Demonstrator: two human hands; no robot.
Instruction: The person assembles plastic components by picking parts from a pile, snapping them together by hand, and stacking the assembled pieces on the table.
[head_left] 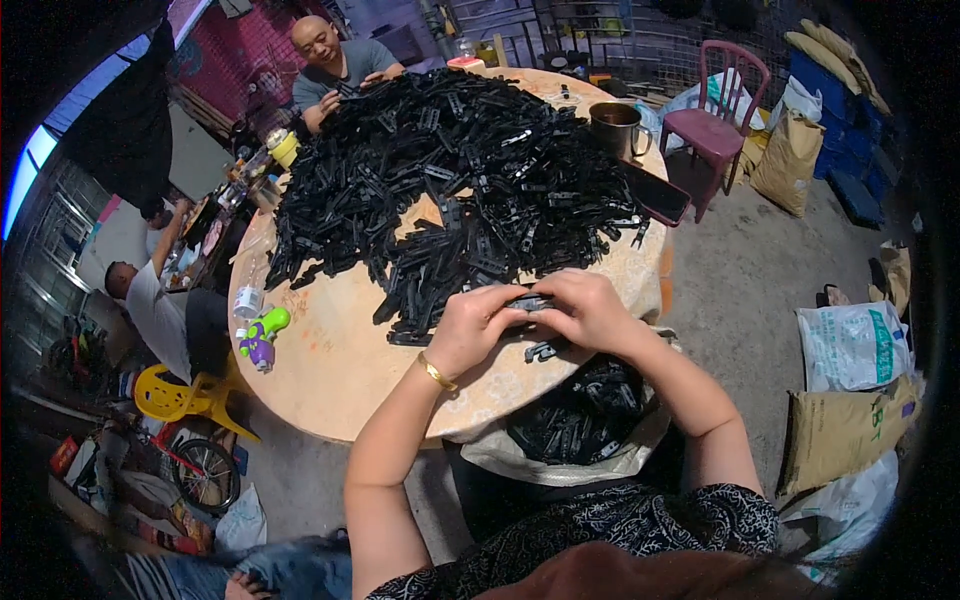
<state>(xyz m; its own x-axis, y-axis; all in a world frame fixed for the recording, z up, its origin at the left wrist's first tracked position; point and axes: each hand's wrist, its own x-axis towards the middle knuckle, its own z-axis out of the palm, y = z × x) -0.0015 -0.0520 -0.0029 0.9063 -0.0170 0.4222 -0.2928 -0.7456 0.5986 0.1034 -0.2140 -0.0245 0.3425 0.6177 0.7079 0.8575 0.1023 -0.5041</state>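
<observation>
Both my hands meet over the near edge of a round table [330, 385], pinching one small black plastic part [530, 302] between them. My left hand [473, 322], with a gold bracelet at the wrist, grips its left end. My right hand [590, 310] closes on the other end. Fingers cover most of the part, so its exact kind is hidden. Just below lies a loose black part [545, 350]. Beyond my hands spreads a large heap of similar long black plastic parts [450, 170]. An open white sack [540, 468] at my lap holds more black parts.
A metal mug [618, 130] and a dark flat phone-like slab [655, 192] stand at the table's right. On the left are a purple-green toy [262, 338] and a clear bottle [250, 290]. A co-worker [345, 68] sits across. A red chair [712, 128] and sacks [855, 345] line the right.
</observation>
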